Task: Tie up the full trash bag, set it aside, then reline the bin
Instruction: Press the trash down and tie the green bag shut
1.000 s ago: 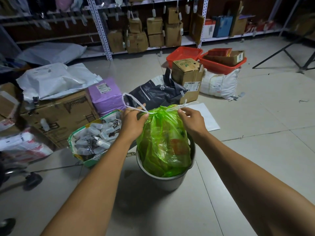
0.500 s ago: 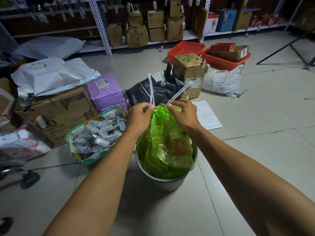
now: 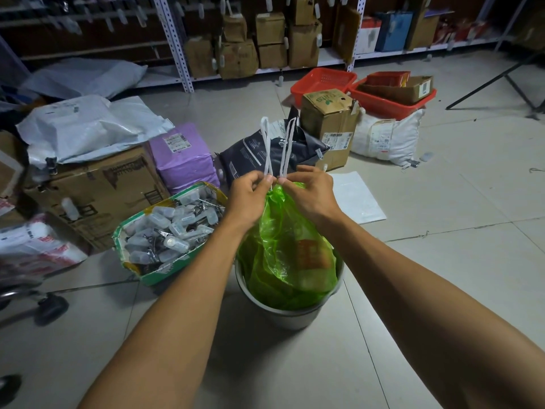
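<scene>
1. Left hand (image 3: 250,196) and right hand (image 3: 309,193) each pinch a white drawstring loop (image 3: 265,143) above the green trash bag (image 3: 283,252), which sits in the bin (image 3: 283,315).
2. Thin, soft film likely tears; lift by the cords.

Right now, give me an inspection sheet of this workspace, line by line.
Surface: pale tiled floor, seams visible.
Job's things: green trash bag sits in the grey bin, its neck gathered; two white drawstring loops stand up above it.
Clutter: open box of small bottles left of the bin, brown carton, purple parcel, dark bag, flat white sheet.
Hands: left hand and right hand each pinch a loop at the bag's neck.
Cables: nothing seen.
Surroundings: shelves of cardboard boxes, red baskets, white sack.
</scene>
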Motion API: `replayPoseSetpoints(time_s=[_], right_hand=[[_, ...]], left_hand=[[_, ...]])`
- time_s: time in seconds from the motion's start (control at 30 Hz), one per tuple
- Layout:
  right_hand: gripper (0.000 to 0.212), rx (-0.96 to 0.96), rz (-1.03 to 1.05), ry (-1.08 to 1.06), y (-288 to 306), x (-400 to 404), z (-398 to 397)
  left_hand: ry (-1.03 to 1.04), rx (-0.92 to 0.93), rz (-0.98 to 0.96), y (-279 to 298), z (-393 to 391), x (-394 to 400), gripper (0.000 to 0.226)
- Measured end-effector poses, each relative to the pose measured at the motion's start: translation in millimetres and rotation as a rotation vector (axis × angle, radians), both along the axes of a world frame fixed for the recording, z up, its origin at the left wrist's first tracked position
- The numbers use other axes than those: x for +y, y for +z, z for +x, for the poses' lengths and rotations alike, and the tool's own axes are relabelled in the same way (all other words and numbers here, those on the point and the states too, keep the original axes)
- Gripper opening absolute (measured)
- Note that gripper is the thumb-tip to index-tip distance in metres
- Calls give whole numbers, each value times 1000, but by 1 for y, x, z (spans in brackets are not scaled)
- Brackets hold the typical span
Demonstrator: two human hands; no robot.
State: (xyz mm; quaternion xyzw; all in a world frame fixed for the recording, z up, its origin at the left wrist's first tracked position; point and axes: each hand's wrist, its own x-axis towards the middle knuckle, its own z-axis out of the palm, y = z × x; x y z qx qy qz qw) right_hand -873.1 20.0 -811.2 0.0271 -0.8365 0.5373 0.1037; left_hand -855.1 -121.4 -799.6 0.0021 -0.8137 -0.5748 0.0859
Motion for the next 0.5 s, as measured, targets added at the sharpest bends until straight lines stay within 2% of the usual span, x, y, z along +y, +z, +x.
replayPoseSetpoints(time_s=[0.1,0.3,0.37,0.5], right_hand=[[28,-16,-1,39,-1,0,1],[18,-39,-65,54,3,2,2],[19,-34,-87,40,4,2,3],[17,131,-20,85,8,1,8]], left_hand=[[0,-26,-7,0,1,0,19],[68,-112,-14,0,-2,2,28],[65,-152,-117,0,-4,0,32],[-9,-158,-406,3,-6,-2,37]])
